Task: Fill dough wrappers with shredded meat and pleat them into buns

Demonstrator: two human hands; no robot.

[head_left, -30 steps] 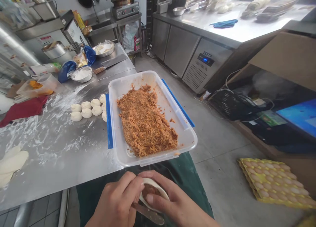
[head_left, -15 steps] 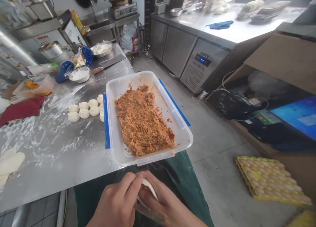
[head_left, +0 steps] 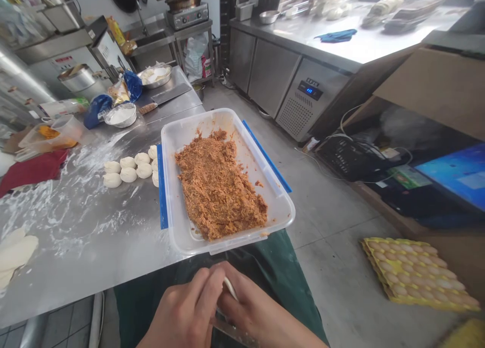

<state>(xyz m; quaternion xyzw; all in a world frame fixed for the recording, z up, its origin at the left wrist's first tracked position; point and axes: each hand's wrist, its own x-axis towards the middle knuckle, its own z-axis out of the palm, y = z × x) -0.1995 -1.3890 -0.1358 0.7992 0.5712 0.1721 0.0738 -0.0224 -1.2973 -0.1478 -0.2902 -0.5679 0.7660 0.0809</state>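
Observation:
Close to my body, my left hand and my right hand press together around a dumpling. Only a pale strip of its dough shows between the fingers; the rest is hidden. A flat, thin strip-like tool pokes out beneath my right hand, its grip hidden. Just beyond the hands, a clear plastic tub holds reddish-brown minced filling. Left of the tub, several shaped dumplings sit in rows on the floured steel table. Flat dough wrappers lie at the far left.
The tub overhangs the table's right edge. Behind it are a cleaver, a bowl of flour and a pan. A red cloth lies left. Egg trays rest on the floor at right, below a cardboard box.
My fingers have closed further over the dough, so less of it shows. Both hands have shifted slightly, and more of the flat tool shows under the right hand.

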